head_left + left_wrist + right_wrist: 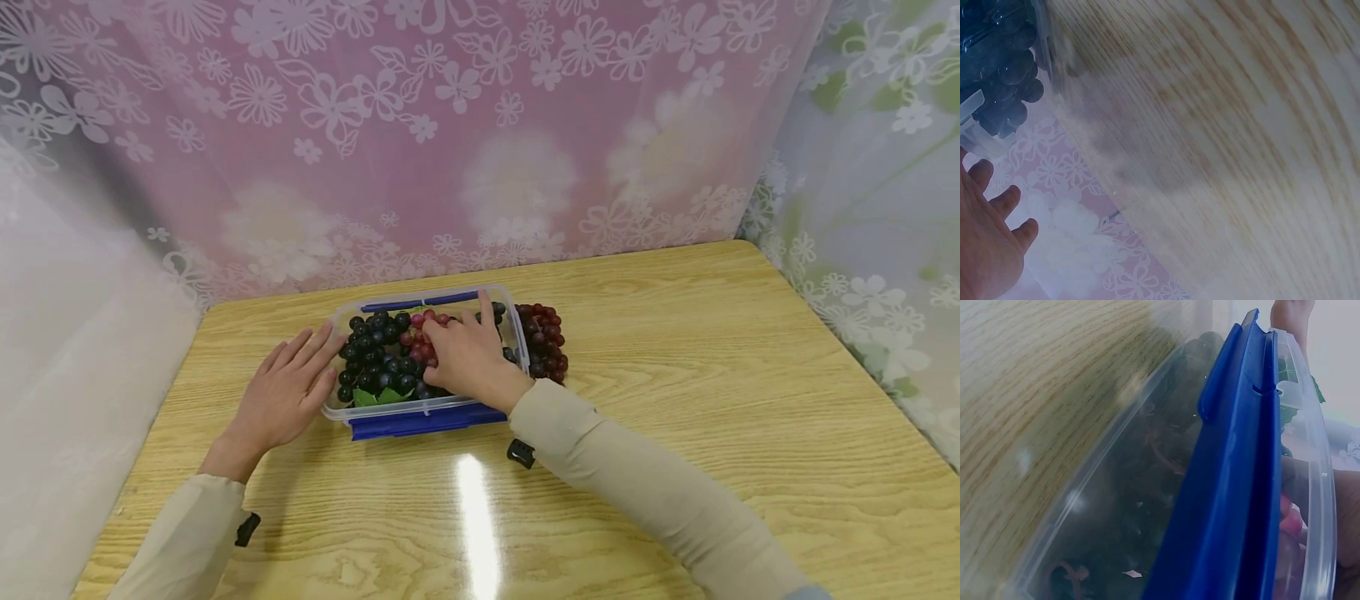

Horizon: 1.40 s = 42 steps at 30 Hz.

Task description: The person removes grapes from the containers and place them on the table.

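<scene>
A clear plastic container (335, 412) with blue latch flaps (420, 423) holds black grapes (371, 337), a bunch of red grapes (420, 342) and green leaves (381, 397). Straight fingers of my left hand (281, 400) lie against its left rim; in the left wrist view that hand (988, 237) shows beside the container's corner. Inside, my right hand (468, 354) is spread palm down over the fruit, with thumb and index finger on the red bunch and one finger stretched to the far rim. The right wrist view shows mostly the blue flap (1229, 469), and most of that hand is hidden.
Another bunch of dark red grapes (546, 342) lies on the wooden table (712, 375), just right of the container. A pink floral curtain (450, 167) hangs behind the table's back edge. More patterned cloth (877, 208) is at the right side.
</scene>
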Each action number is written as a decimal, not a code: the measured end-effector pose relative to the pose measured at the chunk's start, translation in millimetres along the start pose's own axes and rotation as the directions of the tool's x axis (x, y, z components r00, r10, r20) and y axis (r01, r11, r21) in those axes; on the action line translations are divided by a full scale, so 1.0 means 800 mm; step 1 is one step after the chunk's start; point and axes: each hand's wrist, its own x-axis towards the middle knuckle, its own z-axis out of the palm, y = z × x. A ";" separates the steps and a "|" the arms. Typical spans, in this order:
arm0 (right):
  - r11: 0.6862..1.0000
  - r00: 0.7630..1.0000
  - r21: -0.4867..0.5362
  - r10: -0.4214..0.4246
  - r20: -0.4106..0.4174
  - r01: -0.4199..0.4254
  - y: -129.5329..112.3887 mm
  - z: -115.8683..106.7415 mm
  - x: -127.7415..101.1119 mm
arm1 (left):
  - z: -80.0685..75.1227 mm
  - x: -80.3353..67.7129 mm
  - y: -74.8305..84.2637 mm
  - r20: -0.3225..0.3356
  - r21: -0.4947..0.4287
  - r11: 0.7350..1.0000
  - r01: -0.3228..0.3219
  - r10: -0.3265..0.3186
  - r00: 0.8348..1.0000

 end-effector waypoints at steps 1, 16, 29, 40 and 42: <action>1.000 1.000 0.010 -0.004 0.001 0.004 0.001 0.000 0.000 | 0.000 0.000 0.000 0.001 -0.001 1.000 0.001 -0.001 1.000; 0.979 1.000 0.203 -0.014 0.023 0.009 0.021 -0.009 0.002 | 0.000 0.000 0.002 0.000 -0.008 1.000 0.004 -0.004 1.000; 0.966 0.999 0.259 0.006 -0.050 0.007 0.029 -0.009 -0.004 | -0.001 0.000 0.003 0.006 -0.010 1.000 0.001 -0.001 1.000; 0.951 0.994 0.309 0.025 -0.103 0.008 0.039 -0.022 -0.008 | -0.001 0.000 0.003 0.000 -0.023 1.000 -0.004 0.004 1.000; 0.947 0.993 0.323 0.031 -0.110 0.006 0.041 -0.026 -0.009 | 0.000 0.000 0.002 0.001 -0.024 1.000 -0.001 0.001 1.000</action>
